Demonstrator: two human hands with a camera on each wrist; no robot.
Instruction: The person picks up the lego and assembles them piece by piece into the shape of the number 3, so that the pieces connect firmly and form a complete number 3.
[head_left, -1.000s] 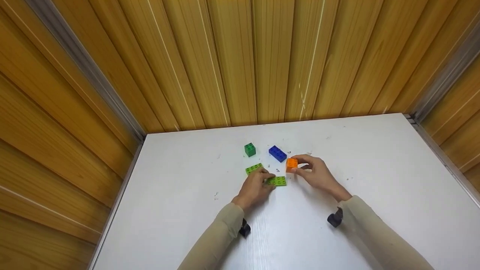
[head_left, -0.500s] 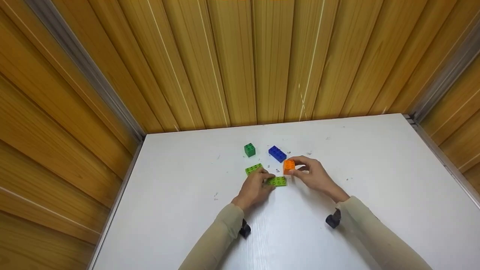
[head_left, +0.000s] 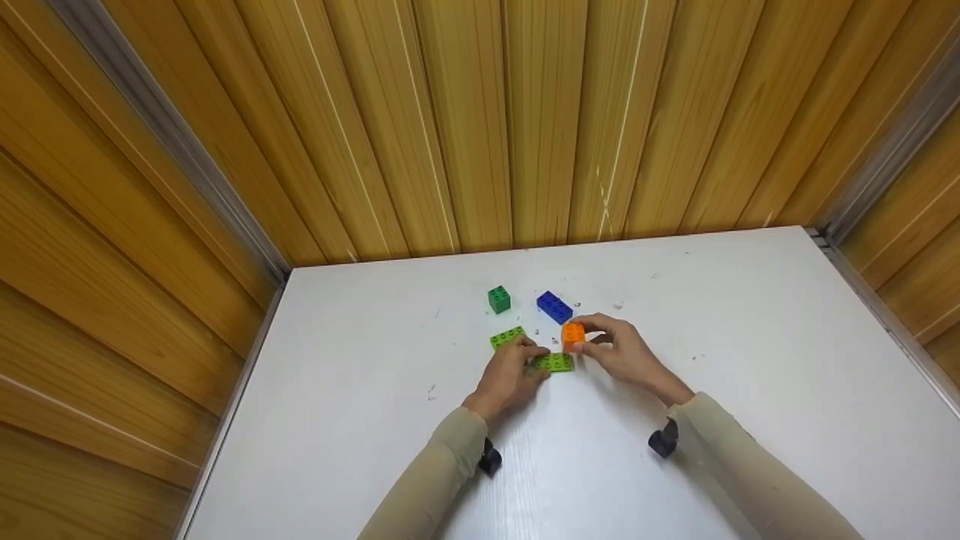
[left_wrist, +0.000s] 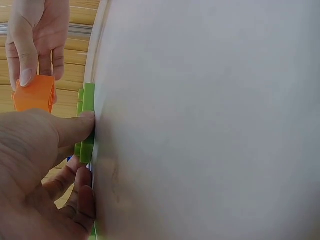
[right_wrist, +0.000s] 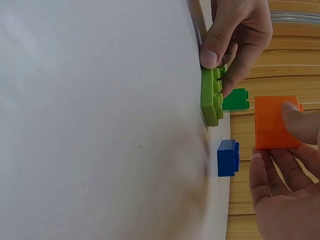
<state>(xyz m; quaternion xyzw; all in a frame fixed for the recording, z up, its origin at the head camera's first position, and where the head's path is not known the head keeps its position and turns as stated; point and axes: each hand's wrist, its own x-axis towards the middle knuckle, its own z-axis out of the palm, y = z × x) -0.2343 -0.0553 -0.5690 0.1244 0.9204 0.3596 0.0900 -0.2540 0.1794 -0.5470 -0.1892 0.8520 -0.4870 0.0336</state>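
Observation:
My left hand (head_left: 510, 375) rests low on the table and pinches a flat lime-green toy brick (head_left: 556, 363) by its left end, studs up. Slightly above and right of that brick, my right hand (head_left: 628, 356) holds a square orange brick (head_left: 573, 337) between thumb and fingers. In the right wrist view the orange brick (right_wrist: 272, 122) is raised off the table, apart from the lime brick (right_wrist: 209, 100). A second flat lime brick (head_left: 507, 337) lies just beyond my left hand, partly covered by its fingers.
Farther back on the white table (head_left: 337, 390) are a blue brick (head_left: 555, 307) and a dark green square brick (head_left: 499, 299). Wood-patterned panels (head_left: 472, 135) stand behind the table. Small black wrist cameras (head_left: 662, 442) hang under both sleeves.
My right hand has moved a little left and toward me with the orange brick, nearer the lime brick. My left hand has stayed in place.

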